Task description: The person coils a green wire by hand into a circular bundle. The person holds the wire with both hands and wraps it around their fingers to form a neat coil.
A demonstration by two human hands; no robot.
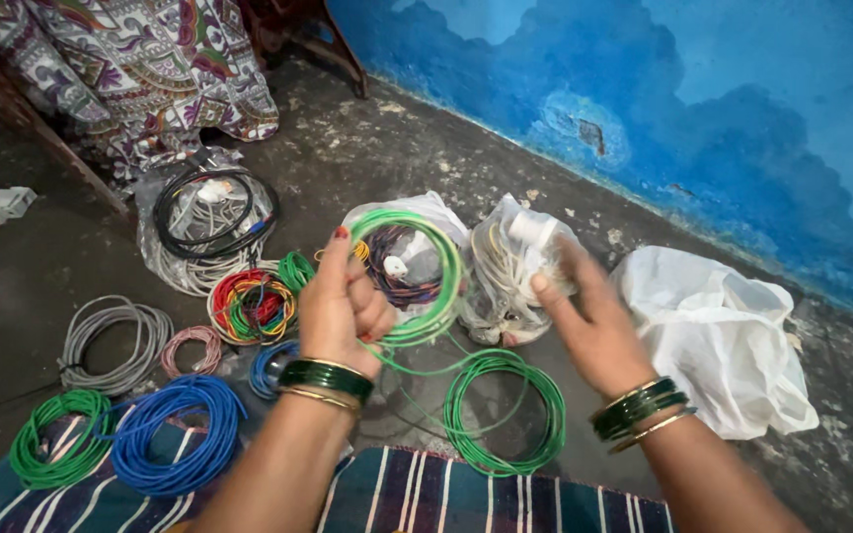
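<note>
The light green wire coil [417, 276], held up at 12 o'clock of the striped mat [466, 494], is pinched by the left hand [343, 306] while the right hand [584, 316] is spread; judged light, springy, best gripped across bundled loops.

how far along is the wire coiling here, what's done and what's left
Done, it seems: wound coils on the floor, among them a blue coil, a green coil and a grey coil. In hand: the left hand holds a light green loop; the right hand is open beside it. Left: the strand trailing down to the green coil on the floor.
</note>
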